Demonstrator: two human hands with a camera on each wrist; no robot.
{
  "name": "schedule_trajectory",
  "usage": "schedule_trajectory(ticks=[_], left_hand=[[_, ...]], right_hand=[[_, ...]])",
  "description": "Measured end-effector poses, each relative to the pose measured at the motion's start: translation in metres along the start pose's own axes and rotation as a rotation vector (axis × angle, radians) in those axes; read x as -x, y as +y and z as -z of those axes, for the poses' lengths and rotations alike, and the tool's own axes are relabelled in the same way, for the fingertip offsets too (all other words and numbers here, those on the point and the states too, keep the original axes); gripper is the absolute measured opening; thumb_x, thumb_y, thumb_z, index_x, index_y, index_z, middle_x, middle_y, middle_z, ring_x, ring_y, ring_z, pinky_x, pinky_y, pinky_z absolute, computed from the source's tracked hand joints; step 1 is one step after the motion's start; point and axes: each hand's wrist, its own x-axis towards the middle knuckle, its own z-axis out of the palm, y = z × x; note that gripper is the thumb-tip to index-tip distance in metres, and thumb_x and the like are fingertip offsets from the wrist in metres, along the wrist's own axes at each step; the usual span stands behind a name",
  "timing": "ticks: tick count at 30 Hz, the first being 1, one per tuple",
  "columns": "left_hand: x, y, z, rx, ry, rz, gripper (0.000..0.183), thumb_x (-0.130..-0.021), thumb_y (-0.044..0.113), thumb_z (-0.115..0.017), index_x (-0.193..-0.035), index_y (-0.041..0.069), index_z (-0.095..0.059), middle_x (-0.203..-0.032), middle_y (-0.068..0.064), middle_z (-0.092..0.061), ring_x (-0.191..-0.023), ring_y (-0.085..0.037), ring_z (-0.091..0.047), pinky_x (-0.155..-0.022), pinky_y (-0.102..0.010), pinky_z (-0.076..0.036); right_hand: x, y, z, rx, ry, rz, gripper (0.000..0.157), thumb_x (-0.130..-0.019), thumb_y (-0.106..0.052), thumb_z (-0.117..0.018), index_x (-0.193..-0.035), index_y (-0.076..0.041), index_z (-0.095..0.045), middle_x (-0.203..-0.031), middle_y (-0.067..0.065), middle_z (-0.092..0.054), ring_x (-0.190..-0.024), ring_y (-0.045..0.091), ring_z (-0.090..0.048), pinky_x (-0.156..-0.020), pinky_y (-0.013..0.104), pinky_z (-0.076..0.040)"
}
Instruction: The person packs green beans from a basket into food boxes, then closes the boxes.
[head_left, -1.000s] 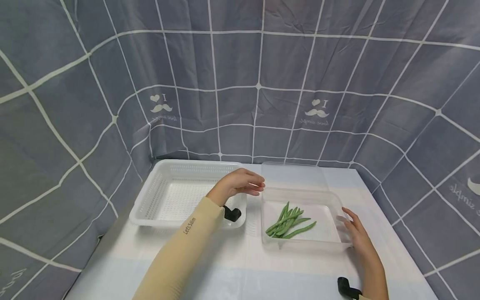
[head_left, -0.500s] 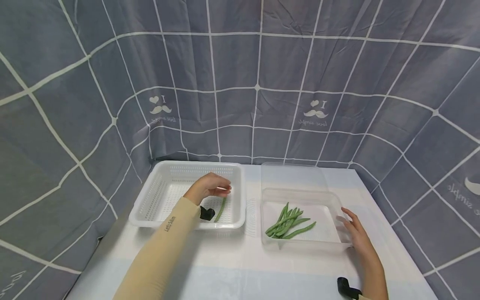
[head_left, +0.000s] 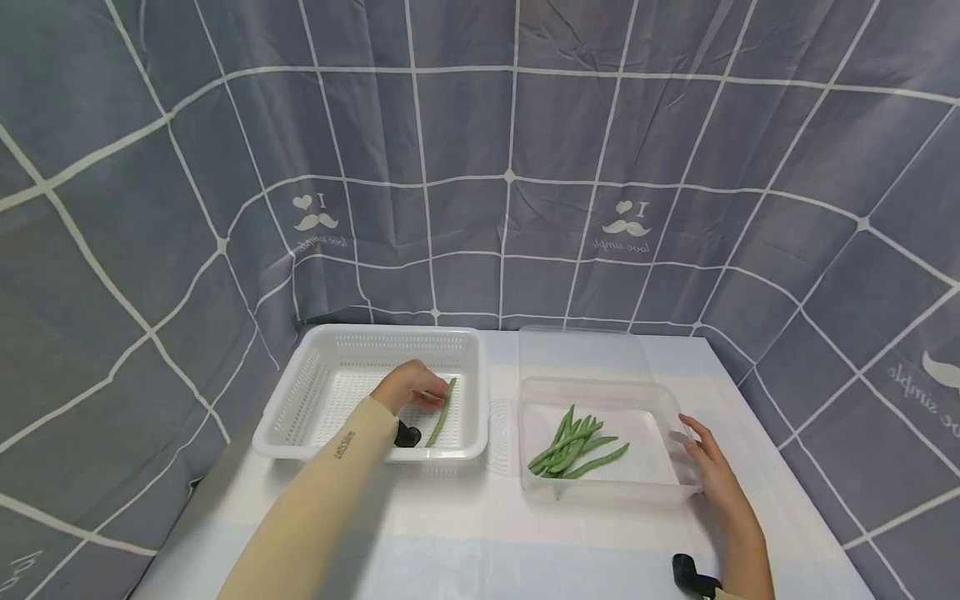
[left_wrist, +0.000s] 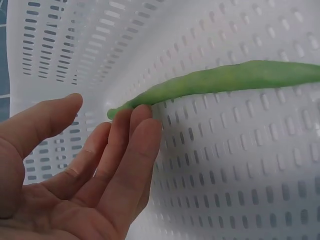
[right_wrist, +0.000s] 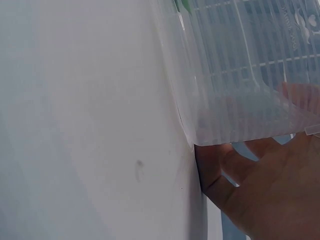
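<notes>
In the white perforated basket, my left hand is low over the floor. One green bean lies there beside it. The left wrist view shows the thumb held apart from the fingers, whose tips touch or nearly touch the end of the bean. Nothing is pinched between them. My right hand grips the right wall of the clear plastic container, with fingers along its outer side. Several green beans lie in a pile in that container's left part.
Both vessels stand side by side on a pale tablecloth with a narrow gap between them. Behind the clear container lies a transparent flat sheet or lid. A grey grid-patterned curtain encloses the table's back and sides.
My left hand has moved left from beside the clear container into the basket and lowered. The green bean it carried now lies on the basket floor. The right hand keeps its place.
</notes>
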Motion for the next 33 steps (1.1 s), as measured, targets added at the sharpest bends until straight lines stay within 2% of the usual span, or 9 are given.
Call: schedule_trajectory(ticks=[5, 10, 13, 17, 21, 22, 26, 29, 33], left_hand=[[-0.002, 0.001, -0.001, -0.039, 0.036, 0.034, 0.03, -0.094, -0.003, -0.069, -0.122, -0.014, -0.067, -0.107, -0.018, -0.075, -0.082, -0.019, -0.072, -0.096, -0.035, -0.066], [-0.005, -0.001, -0.001, -0.091, 0.057, 0.031, 0.019, -0.093, -0.002, -0.069, -0.11, -0.01, -0.068, -0.094, -0.014, -0.074, -0.081, -0.019, -0.071, -0.097, -0.036, -0.066], [-0.005, 0.0, -0.005, -0.115, 0.043, 0.015, 0.015, -0.091, -0.002, -0.069, -0.105, -0.008, -0.069, -0.09, -0.013, -0.075, -0.08, -0.019, -0.072, -0.093, -0.035, -0.067], [-0.005, 0.003, -0.015, -0.161, 0.04, 0.004, 0.013, -0.088, -0.003, -0.07, -0.1, -0.007, -0.07, -0.091, -0.016, -0.076, -0.082, -0.021, -0.074, -0.088, -0.034, -0.068], [-0.017, 0.002, -0.024, -0.212, 0.044, 0.008, 0.008, -0.086, -0.004, -0.073, -0.093, -0.008, -0.071, -0.088, -0.017, -0.073, -0.077, -0.022, -0.072, -0.08, -0.033, -0.069], [-0.024, 0.001, -0.026, -0.223, 0.036, 0.008, 0.006, -0.084, -0.005, -0.074, -0.088, -0.008, -0.07, -0.083, -0.017, -0.072, -0.073, -0.021, -0.072, -0.074, -0.032, -0.069], [-0.036, 0.002, -0.033, -0.271, 0.064, 0.031, 0.007, -0.085, -0.006, -0.075, -0.084, -0.006, -0.068, -0.08, -0.017, -0.071, -0.069, -0.02, -0.071, -0.07, -0.03, -0.067], [-0.03, 0.006, -0.038, -0.265, 0.101, 0.037, 0.006, -0.087, -0.008, -0.074, -0.088, -0.006, -0.069, -0.079, -0.015, -0.071, -0.068, -0.019, -0.069, -0.073, -0.03, -0.068], [-0.017, 0.01, -0.042, -0.225, 0.099, 0.024, 0.005, -0.089, -0.01, -0.072, -0.092, -0.008, -0.068, -0.074, -0.011, -0.067, -0.064, -0.016, -0.065, -0.073, -0.028, -0.068]], right_hand=[[0.0, 0.001, -0.003, -0.002, 0.009, 0.005, 0.058, -0.117, -0.031, -0.025, -0.171, -0.018, -0.008, -0.172, 0.031, -0.013, -0.152, 0.056, -0.027, -0.119, 0.085, -0.023], [0.0, 0.001, -0.003, 0.006, 0.006, -0.009, 0.058, -0.117, -0.032, -0.024, -0.171, -0.019, -0.007, -0.173, 0.031, -0.012, -0.153, 0.056, -0.027, -0.12, 0.084, -0.025], [0.0, 0.001, -0.001, 0.026, 0.004, -0.008, 0.058, -0.117, -0.032, -0.023, -0.171, -0.018, -0.005, -0.172, 0.031, -0.014, -0.152, 0.056, -0.03, -0.119, 0.082, -0.03], [-0.001, 0.002, 0.001, 0.032, 0.001, -0.005, 0.059, -0.117, -0.032, -0.023, -0.171, -0.019, -0.004, -0.172, 0.03, -0.015, -0.152, 0.056, -0.031, -0.119, 0.083, -0.03], [-0.002, 0.003, 0.0, 0.024, -0.005, -0.006, 0.059, -0.117, -0.031, -0.025, -0.171, -0.018, -0.005, -0.173, 0.031, -0.013, -0.153, 0.057, -0.028, -0.119, 0.085, -0.026], [-0.002, 0.003, 0.0, 0.026, -0.006, -0.002, 0.059, -0.117, -0.03, -0.025, -0.171, -0.018, -0.006, -0.173, 0.031, -0.012, -0.153, 0.057, -0.027, -0.119, 0.085, -0.025], [-0.002, 0.003, -0.001, 0.038, -0.004, 0.003, 0.058, -0.117, -0.031, -0.024, -0.171, -0.018, -0.007, -0.173, 0.031, -0.012, -0.153, 0.058, -0.026, -0.119, 0.086, -0.024], [-0.002, 0.003, 0.0, 0.043, 0.002, 0.008, 0.058, -0.117, -0.032, -0.023, -0.171, -0.018, -0.007, -0.172, 0.031, -0.015, -0.152, 0.058, -0.029, -0.118, 0.085, -0.028], [-0.001, 0.002, 0.001, 0.032, 0.005, 0.015, 0.059, -0.117, -0.033, -0.025, -0.171, -0.017, -0.006, -0.171, 0.031, -0.017, -0.151, 0.057, -0.03, -0.118, 0.084, -0.03]])
